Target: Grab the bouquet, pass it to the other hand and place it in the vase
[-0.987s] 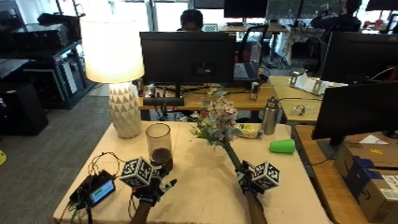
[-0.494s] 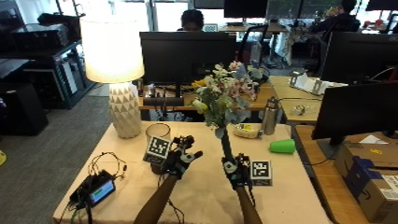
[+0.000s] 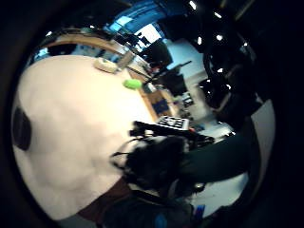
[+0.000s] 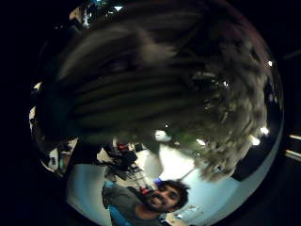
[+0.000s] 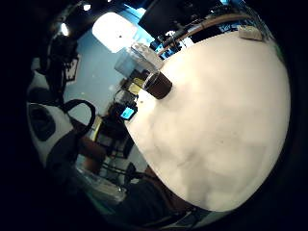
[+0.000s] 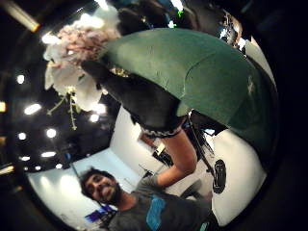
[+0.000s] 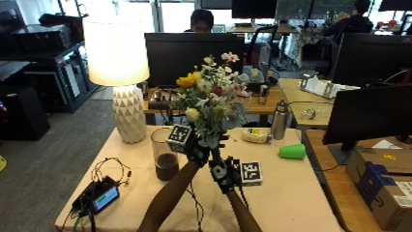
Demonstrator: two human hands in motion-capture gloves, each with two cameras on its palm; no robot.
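The stems of the bouquet [image 7: 212, 94] are hidden where the left hand [image 7: 197, 150] and the right hand [image 7: 222, 175] meet just below the blooms, so whether each hand's fingers curl round them cannot be told. In the left thumb side palm view the foliage close to that palm is smeared into streaks with no single flower to make out, and in the right thumb side palm view a broad green leaf [image 6: 192, 82] and a gloved hand [image 6: 137, 98] cover most of the stems. The lower part of the vase [image 7: 165, 159], just beside the left forearm, is dark, and what it holds cannot be told.
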